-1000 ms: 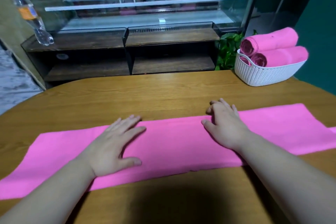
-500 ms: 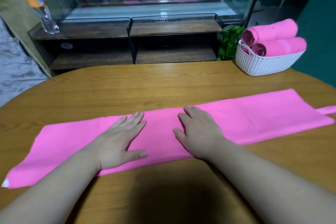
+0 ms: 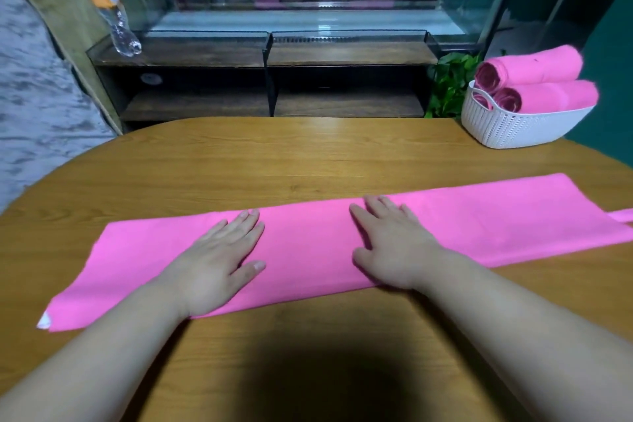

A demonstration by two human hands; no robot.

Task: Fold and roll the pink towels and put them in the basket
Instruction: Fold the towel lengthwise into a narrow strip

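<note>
- pink towel [image 3: 308, 250] folded into a long strip, lying flat across the wooden table [image 3: 239, 161]
- left hand [image 3: 219, 264] flat on towel, fingers straight, holding nothing
- right hand [image 3: 394, 243] flat on towel just right of the left, fingers straight
- white basket [image 3: 507, 127] beyond towel's right end, two rolled towels [image 3: 541, 82] inside

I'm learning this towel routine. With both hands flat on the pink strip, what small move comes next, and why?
Probably move both hands to the left end of the towel and start the first roll. The towel lies as a long flat strip, unrolled, with the left hand and right hand open on its middle; rolled towels sit in the basket.
</note>
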